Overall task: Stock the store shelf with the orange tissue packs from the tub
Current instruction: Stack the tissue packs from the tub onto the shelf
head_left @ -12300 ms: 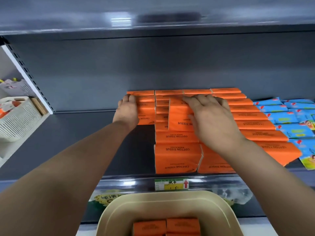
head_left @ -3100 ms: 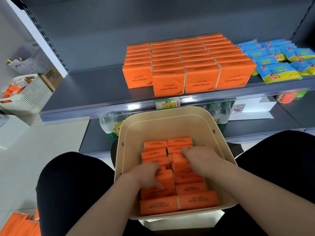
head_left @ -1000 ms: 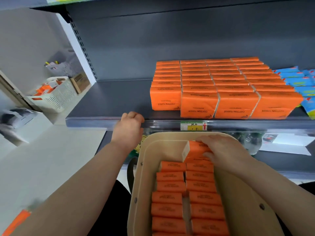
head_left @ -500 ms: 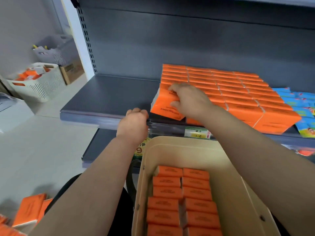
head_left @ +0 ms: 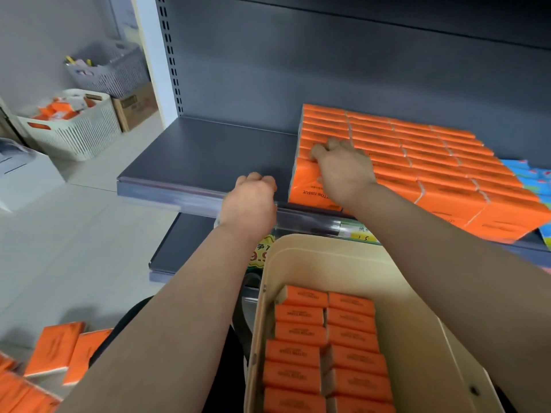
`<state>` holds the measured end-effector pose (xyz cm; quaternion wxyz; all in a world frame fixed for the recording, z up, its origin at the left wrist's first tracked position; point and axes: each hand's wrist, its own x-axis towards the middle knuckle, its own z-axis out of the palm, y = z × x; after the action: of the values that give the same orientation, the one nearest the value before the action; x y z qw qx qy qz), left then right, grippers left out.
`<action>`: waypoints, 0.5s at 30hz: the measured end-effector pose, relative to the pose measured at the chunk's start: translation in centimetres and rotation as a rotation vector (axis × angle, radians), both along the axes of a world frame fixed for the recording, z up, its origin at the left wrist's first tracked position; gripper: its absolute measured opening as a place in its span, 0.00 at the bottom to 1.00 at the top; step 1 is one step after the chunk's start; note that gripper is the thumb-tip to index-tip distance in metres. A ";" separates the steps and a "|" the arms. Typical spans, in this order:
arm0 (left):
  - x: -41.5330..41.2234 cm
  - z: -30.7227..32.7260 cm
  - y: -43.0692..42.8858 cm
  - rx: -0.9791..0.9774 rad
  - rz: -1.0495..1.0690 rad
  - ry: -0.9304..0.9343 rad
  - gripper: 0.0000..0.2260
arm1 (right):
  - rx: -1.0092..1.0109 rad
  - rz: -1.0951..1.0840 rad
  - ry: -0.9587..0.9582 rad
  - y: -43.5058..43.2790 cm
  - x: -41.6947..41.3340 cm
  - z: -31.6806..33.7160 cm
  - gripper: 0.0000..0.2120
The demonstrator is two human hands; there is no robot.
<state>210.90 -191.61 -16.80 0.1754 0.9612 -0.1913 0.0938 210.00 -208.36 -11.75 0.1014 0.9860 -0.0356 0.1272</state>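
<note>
An orange tissue pack (head_left: 308,186) sits at the front left corner of the stocked block (head_left: 432,162) on the grey shelf (head_left: 214,150). Its long axis runs from nine o'clock to three o'clock, in line with the shelf's front lip (head_left: 179,198), and its printed face looks toward the camera (the lettering reads upside down).

The right hand (head_left: 343,169) lies on top of this pack, reaching in from five o'clock. Its fingers (head_left: 319,151) curl over the pack's top toward the back, holding it down against its neighbours. The thumb is hidden.

At nine o'clock from the pack the shelf surface is bare grey metal. At three o'clock the block runs on in tight rows, with blue packs (head_left: 533,177) beyond it. Just beside the pack at eight o'clock, the left hand (head_left: 250,201) clenches the front lip, fingers hooked over the edge, and carries no pack.

At six o'clock, below the lip and a small price tag (head_left: 360,234), stands the beige tub (head_left: 328,251). Two columns of orange packs (head_left: 322,338) lie in it, long axes also running nine to three.

The placing looks nearly done. The next move is probably a release and a reach back to six o'clock. The right hand is the freer one for that, while the left hand is nearer the bare space. Much of the tub's stock is not yet shelved.
</note>
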 end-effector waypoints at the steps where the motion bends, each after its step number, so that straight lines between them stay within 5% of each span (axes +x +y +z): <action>1: -0.1 0.0 -0.1 0.000 -0.005 -0.001 0.16 | -0.005 0.000 0.004 0.0 -0.1 0.0 0.22; 11: -1.0 -1.0 -0.1 -0.001 -0.106 0.014 0.13 | 0.133 0.116 -0.123 -2.3 -7.3 -1.7 0.19; 15: -2.0 -2.3 -0.2 0.088 -0.140 0.135 0.12 | 0.126 -0.038 0.101 -5.4 -14.3 -6.4 0.15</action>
<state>208.85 -191.85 -19.13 0.1515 0.9564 -0.2495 0.0079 195.70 -213.75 -18.16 0.0430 0.9948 -0.0569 0.0728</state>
